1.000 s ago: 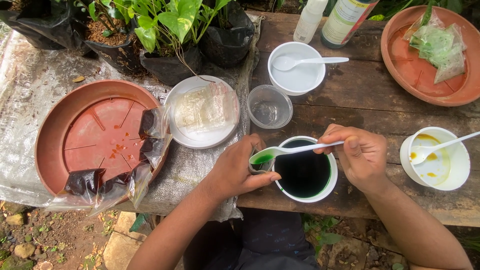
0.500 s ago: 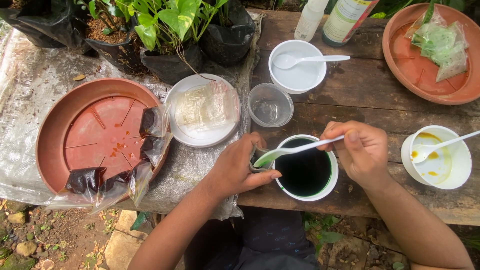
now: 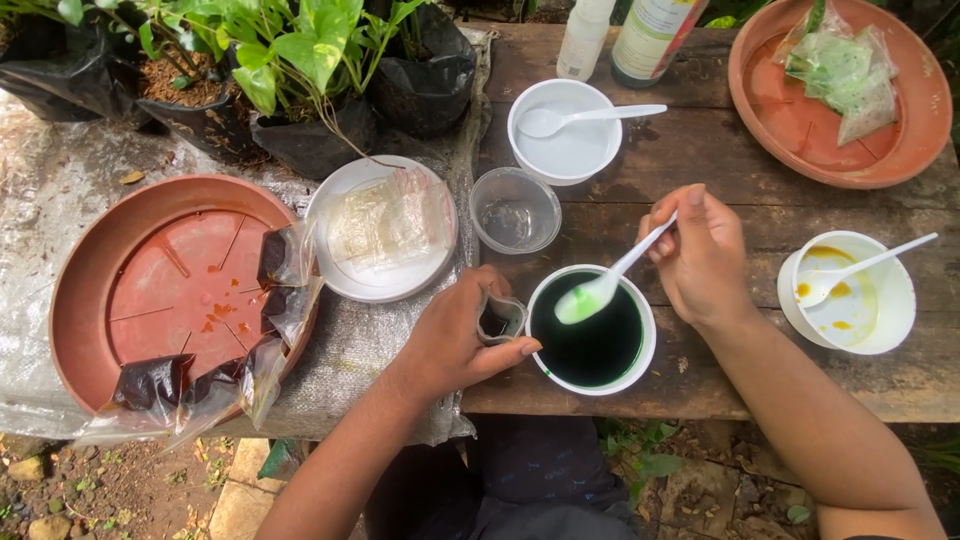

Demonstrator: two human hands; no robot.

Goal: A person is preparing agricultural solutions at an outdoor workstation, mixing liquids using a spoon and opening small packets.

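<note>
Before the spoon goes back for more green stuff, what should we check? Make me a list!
1. White plastic spoon gripped by the right hand: ok.
2. Spoon bowl above the white round bowl of dark green liquid, so drips fall inside: ok.
3. Small clear plastic bag held by the left hand beside the bowl's rim: ok.
4. Bag mouth open wide enough: cannot tell, fingers partly hide it.
5. Green bowl sits fully on the wooden plank table: ok, though close to the front edge.
6. Empty clear plastic cup stands apart from the hands: ok.
</note>
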